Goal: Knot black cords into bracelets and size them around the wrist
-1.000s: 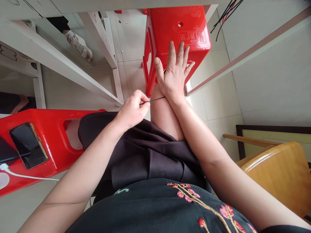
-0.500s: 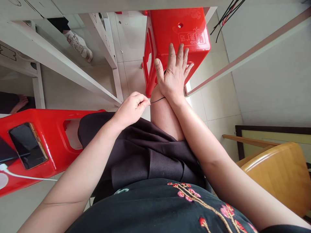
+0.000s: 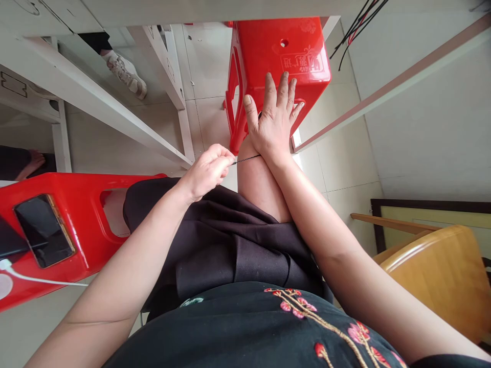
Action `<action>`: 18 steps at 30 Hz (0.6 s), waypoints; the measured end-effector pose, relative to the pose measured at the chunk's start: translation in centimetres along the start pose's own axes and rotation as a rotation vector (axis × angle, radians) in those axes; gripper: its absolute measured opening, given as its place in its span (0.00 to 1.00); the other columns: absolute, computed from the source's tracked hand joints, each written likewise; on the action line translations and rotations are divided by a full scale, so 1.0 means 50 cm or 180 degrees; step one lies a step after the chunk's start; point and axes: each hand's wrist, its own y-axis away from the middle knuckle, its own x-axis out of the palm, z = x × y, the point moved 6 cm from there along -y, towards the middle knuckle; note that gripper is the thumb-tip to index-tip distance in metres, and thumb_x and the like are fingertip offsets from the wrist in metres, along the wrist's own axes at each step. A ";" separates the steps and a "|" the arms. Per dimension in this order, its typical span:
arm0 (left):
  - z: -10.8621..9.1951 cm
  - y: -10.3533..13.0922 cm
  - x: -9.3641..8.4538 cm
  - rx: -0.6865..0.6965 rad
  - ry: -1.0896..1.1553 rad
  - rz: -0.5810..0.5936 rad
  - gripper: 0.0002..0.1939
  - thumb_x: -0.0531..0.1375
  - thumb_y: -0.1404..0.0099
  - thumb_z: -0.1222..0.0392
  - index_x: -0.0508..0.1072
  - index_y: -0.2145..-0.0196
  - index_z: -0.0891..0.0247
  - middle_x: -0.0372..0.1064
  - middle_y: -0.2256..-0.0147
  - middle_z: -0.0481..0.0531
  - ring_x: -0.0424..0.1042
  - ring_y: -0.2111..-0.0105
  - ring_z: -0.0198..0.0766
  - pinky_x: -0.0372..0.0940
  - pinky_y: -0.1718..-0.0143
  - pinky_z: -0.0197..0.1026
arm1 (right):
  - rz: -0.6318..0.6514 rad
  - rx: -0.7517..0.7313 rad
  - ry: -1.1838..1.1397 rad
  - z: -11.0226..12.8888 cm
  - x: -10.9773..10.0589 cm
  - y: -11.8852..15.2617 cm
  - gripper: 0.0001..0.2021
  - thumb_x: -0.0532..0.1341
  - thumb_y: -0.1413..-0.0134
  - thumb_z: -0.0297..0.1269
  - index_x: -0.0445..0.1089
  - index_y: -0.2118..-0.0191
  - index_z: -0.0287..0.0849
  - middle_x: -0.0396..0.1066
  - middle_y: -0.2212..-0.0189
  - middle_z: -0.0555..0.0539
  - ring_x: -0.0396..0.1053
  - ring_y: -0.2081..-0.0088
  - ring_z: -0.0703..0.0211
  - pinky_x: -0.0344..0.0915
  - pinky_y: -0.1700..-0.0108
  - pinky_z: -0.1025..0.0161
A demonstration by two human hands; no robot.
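Observation:
A thin black cord [image 3: 247,159] runs across my bare knee [image 3: 255,184], from the pinched fingertips of my left hand [image 3: 210,167] to beneath the heel of my right hand [image 3: 274,122]. My right hand lies flat on the knee with its fingers spread, palm down. Whatever is under that palm is mostly hidden; only a small dark bit shows by the thumb. Beyond the fingertips stands a red plastic stool [image 3: 282,51]. My dark skirt [image 3: 230,235] covers the other leg.
At left, a phone [image 3: 45,230] and a white cable [image 3: 46,278] lie on another red stool [image 3: 88,199]. White table legs [image 3: 103,107] slant overhead-left, with another person's shoe [image 3: 126,74] beyond. Black and red wires [image 3: 356,30] hang at upper right; a wooden chair [image 3: 441,276] stands at right.
My left hand has turned slightly at the wrist, still pinching the cord, and its fingertips have shifted a little left. My right hand stays spread on the knee.

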 end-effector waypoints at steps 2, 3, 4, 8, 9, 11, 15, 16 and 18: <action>-0.004 0.001 -0.004 0.0163 -0.0251 -0.0066 0.05 0.57 0.43 0.61 0.63 0.69 0.60 0.52 0.83 0.41 0.48 0.85 0.28 0.44 0.83 0.33 | 0.0032 0.0009 0.0060 0.000 0.001 0.000 0.35 0.39 0.40 0.59 0.47 0.35 0.42 0.40 0.33 0.39 0.32 0.32 0.40 0.32 0.38 0.31; -0.005 0.000 -0.005 0.0250 -0.0353 -0.0097 0.05 0.58 0.44 0.61 0.63 0.69 0.60 0.53 0.83 0.41 0.49 0.85 0.28 0.44 0.83 0.34 | 0.0034 0.0006 0.0081 -0.001 0.002 -0.001 0.35 0.38 0.40 0.60 0.47 0.35 0.42 0.40 0.33 0.39 0.32 0.32 0.40 0.33 0.38 0.31; -0.005 0.000 -0.006 0.0314 -0.0407 -0.0118 0.05 0.58 0.43 0.61 0.63 0.70 0.60 0.53 0.83 0.41 0.49 0.84 0.28 0.44 0.83 0.34 | 0.0025 -0.0007 0.0095 -0.002 0.004 -0.001 0.35 0.38 0.40 0.60 0.47 0.35 0.42 0.40 0.33 0.39 0.32 0.32 0.40 0.33 0.38 0.31; 0.001 -0.006 -0.002 0.0421 -0.0373 -0.0109 0.04 0.55 0.40 0.59 0.62 0.71 0.60 0.51 0.83 0.41 0.49 0.84 0.29 0.45 0.82 0.35 | -0.0081 -0.0102 0.0103 -0.004 0.007 -0.002 0.35 0.35 0.41 0.61 0.45 0.35 0.45 0.41 0.34 0.41 0.33 0.33 0.38 0.34 0.39 0.28; 0.002 -0.008 -0.002 0.0460 -0.0369 -0.0115 0.05 0.55 0.40 0.59 0.62 0.71 0.60 0.50 0.83 0.41 0.49 0.83 0.29 0.46 0.82 0.35 | -0.0074 -0.0098 0.0111 -0.004 0.008 -0.002 0.35 0.35 0.40 0.61 0.45 0.34 0.45 0.41 0.34 0.40 0.33 0.33 0.38 0.34 0.39 0.28; 0.000 -0.010 -0.001 0.0546 -0.0357 -0.0113 0.05 0.54 0.39 0.59 0.61 0.71 0.60 0.50 0.82 0.41 0.49 0.83 0.29 0.47 0.80 0.36 | -0.0016 -0.0047 0.0149 -0.004 0.007 0.000 0.35 0.35 0.40 0.60 0.45 0.34 0.44 0.40 0.34 0.40 0.32 0.32 0.39 0.35 0.39 0.29; -0.013 -0.010 -0.003 0.0730 -0.0655 -0.0200 0.05 0.53 0.38 0.59 0.62 0.72 0.60 0.55 0.78 0.43 0.54 0.79 0.31 0.53 0.75 0.36 | 0.0115 0.0030 0.0200 -0.001 0.002 0.002 0.35 0.35 0.40 0.59 0.43 0.34 0.44 0.38 0.33 0.40 0.30 0.32 0.40 0.35 0.39 0.29; -0.017 -0.009 -0.005 0.0765 -0.0869 -0.0258 0.06 0.53 0.37 0.59 0.64 0.72 0.61 0.58 0.77 0.45 0.57 0.77 0.32 0.55 0.72 0.36 | 0.0132 0.0038 0.0194 0.000 0.001 0.002 0.34 0.35 0.40 0.59 0.43 0.34 0.45 0.38 0.33 0.41 0.30 0.32 0.40 0.35 0.39 0.29; -0.026 -0.008 -0.009 0.0809 -0.1327 -0.0370 0.09 0.53 0.37 0.59 0.69 0.72 0.62 0.64 0.71 0.48 0.62 0.72 0.34 0.58 0.67 0.37 | 0.0149 0.0063 0.0160 0.001 -0.001 0.002 0.34 0.36 0.40 0.59 0.43 0.34 0.45 0.38 0.33 0.41 0.30 0.32 0.40 0.35 0.39 0.29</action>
